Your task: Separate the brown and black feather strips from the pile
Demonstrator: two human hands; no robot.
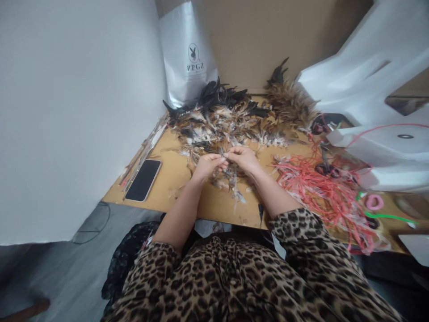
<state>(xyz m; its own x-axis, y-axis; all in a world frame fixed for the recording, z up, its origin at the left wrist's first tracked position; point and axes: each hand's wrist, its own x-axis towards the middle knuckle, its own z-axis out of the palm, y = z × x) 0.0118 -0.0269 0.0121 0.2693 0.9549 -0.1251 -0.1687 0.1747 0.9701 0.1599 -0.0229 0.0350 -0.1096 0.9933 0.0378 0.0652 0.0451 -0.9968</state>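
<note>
A wide heap of brown, black and white feathers (228,118) lies across the back of a wooden table (214,205). My left hand (209,164) and my right hand (243,158) meet at the near edge of the heap, fingers pinched together. Between them they hold a small bunch of feathers (228,172) that hangs down under the fingers. Loose feathers lie on the wood just below the hands. My sleeves are leopard print.
A black phone (143,180) lies at the table's left edge by the white wall. A tangle of red string (318,190) covers the right side, with a pink ring (374,202) and green cord (389,218). A silver bag (187,53) and white foam pieces (375,89) stand behind.
</note>
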